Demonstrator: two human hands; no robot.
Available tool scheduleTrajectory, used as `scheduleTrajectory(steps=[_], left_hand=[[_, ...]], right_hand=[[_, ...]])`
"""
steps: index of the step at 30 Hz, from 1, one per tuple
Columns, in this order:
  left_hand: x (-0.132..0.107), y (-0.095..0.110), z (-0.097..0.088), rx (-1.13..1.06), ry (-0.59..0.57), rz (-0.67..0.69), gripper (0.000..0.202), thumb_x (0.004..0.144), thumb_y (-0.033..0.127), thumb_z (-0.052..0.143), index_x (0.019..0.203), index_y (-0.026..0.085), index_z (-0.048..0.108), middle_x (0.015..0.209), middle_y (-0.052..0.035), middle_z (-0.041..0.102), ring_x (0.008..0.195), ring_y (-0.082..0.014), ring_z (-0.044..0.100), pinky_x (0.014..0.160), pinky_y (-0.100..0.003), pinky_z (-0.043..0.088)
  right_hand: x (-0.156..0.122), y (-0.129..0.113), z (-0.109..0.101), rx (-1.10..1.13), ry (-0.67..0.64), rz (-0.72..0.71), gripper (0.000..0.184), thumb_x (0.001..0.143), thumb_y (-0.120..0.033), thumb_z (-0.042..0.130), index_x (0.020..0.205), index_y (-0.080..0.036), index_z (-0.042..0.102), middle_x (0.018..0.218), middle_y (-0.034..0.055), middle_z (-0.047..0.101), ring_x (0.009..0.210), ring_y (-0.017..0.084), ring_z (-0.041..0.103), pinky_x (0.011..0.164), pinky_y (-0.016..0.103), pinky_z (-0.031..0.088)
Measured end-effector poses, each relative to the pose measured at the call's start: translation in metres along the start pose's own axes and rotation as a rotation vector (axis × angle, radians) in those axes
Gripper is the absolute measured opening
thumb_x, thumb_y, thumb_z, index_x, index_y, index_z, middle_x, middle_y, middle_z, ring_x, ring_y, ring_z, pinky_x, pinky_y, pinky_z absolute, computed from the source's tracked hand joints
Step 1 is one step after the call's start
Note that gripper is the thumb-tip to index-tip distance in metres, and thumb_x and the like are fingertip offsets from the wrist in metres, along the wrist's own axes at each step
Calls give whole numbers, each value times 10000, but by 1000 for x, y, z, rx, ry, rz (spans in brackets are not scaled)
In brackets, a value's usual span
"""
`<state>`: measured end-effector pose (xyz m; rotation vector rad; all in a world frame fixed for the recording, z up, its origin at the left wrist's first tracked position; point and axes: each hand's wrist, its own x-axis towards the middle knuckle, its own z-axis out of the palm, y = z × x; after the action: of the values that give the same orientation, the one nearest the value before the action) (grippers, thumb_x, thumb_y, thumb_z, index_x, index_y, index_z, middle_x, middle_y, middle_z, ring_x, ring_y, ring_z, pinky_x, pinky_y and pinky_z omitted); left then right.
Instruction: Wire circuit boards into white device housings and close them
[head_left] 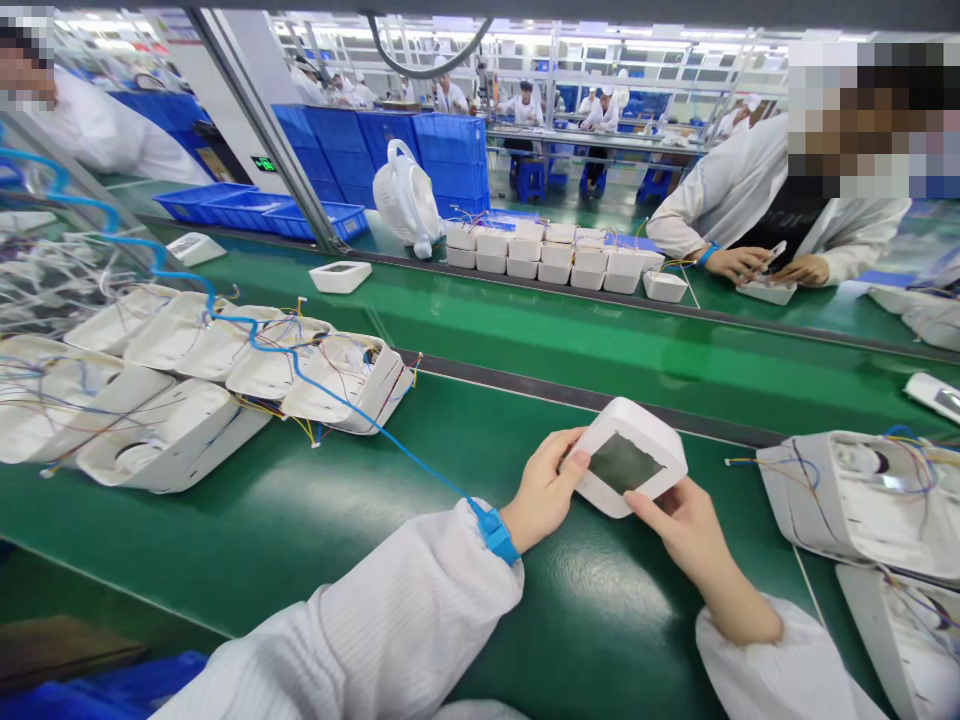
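Left hand [544, 492] and right hand [679, 520] hold a white square unit [628, 458] above the green bench [300, 520].

The unit [628, 458] is held over the table [300, 520], with the left hand [541, 490] on its left edge and the right hand [679, 520] on its front edge. Left of the unit: shell pile [172, 390]. Right of the unit: loose shells [855, 500]. Behind the unit: belt [570, 340], then box row [551, 258].

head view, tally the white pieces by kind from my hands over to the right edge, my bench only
closed unit with dark screen, held between left hand and right hand: 1
open wired shells: 2
total: 3
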<state>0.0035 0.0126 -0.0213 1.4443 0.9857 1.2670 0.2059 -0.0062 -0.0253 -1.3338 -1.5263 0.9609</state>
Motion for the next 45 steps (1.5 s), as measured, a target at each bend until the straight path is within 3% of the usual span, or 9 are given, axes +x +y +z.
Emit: scheduleTrajectory(steps=[3,5,8,17,24,34,39,42,45], left_hand=[[-2,-5,-1,49,-1,108,719,843,522,662,1443,240,384,1445,-135,469,1299,-287,482,1076,-467,411],[-4,-5,-2,128,-55,184,925,728,521,781,1482,271,308,1505,-133,395,1373,-314,398,1140,-509,333],[-7,-4,-1,244,-148,232,935,677,489,831,1454,285,354,1475,-125,425,1367,-320,401,1158,-528,305],[-9,-6,3,288,-109,273,679,706,457,821,1255,230,491,1235,-101,539,1181,-280,518,1028,-459,435],[-13,5,7,303,-61,266,561,766,397,781,1211,221,488,1200,-106,535,1147,-281,523,995,-458,443],[-11,-2,3,326,-84,256,695,785,435,753,1360,237,415,1331,-132,506,1256,-309,490,1065,-502,411],[-12,-5,4,366,-121,257,904,815,401,724,1511,237,170,1543,-166,315,1431,-328,313,1170,-542,297],[-11,-7,4,410,-193,189,872,835,345,688,1521,230,163,1560,-161,306,1441,-317,309,1172,-545,301],[-11,-6,4,446,-273,129,741,837,316,668,1476,228,302,1500,-142,420,1385,-298,406,1141,-523,354]], right_hand=[[-3,-9,-7,-275,135,-257,377,819,-426,714,1123,-213,650,1045,95,693,932,259,662,817,399,549],[-4,-15,-10,-423,98,-388,367,840,-409,697,1160,-236,644,1071,88,682,952,253,658,813,384,545],[-4,-20,-9,-512,-1,-482,368,876,-410,655,1197,-234,624,1079,86,691,941,242,674,784,361,560],[-6,-21,-5,-542,-3,-520,340,913,-406,588,1187,-213,644,1066,83,727,891,233,710,741,337,579],[-8,-21,1,-539,61,-514,284,912,-368,585,1146,-238,678,1041,58,747,887,233,721,782,346,585],[-3,-18,-2,-551,-23,-501,331,929,-399,579,1206,-228,634,1103,69,724,950,231,704,814,338,571],[10,-2,-22,-595,98,-362,449,906,-500,552,1231,-198,619,1138,101,712,960,261,703,802,351,561],[24,15,-43,-600,240,-85,478,932,-535,422,1122,-169,666,823,85,746,672,253,709,589,335,542],[35,32,-56,-440,302,182,563,938,-591,364,804,-151,688,497,45,627,387,208,575,402,300,440]])
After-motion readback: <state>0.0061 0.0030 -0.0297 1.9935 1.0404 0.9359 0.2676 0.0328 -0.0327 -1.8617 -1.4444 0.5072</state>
